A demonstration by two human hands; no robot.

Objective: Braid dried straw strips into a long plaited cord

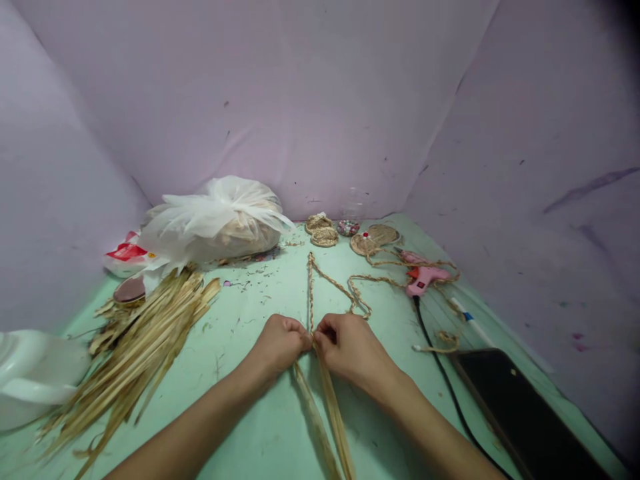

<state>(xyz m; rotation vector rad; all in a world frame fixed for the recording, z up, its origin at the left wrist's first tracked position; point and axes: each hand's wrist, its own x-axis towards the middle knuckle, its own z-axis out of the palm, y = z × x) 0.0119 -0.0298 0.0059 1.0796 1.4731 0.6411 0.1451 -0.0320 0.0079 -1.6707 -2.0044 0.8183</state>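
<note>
A thin braided cord (311,293) of dried plant fibre runs away from my hands over the pale green table. From its far end it doubles back to the right in loose bends. My left hand (283,341) is closed in a pinch at the cord's near end. Right beside it, my right hand (345,343) pinches the same spot from the other side. Two unbraided dried leaf strips (334,417) trail from my fingers toward me. Exactly how the strips cross is hidden by the fingertips.
Dried strips (145,340) lie in a bundle at left, near a white jug (37,377) and a plastic bag (220,220). A pink glue gun (425,279), its black cable (440,367) and a dark phone (520,407) are at right. Coiled fibre pieces (324,236) sit behind.
</note>
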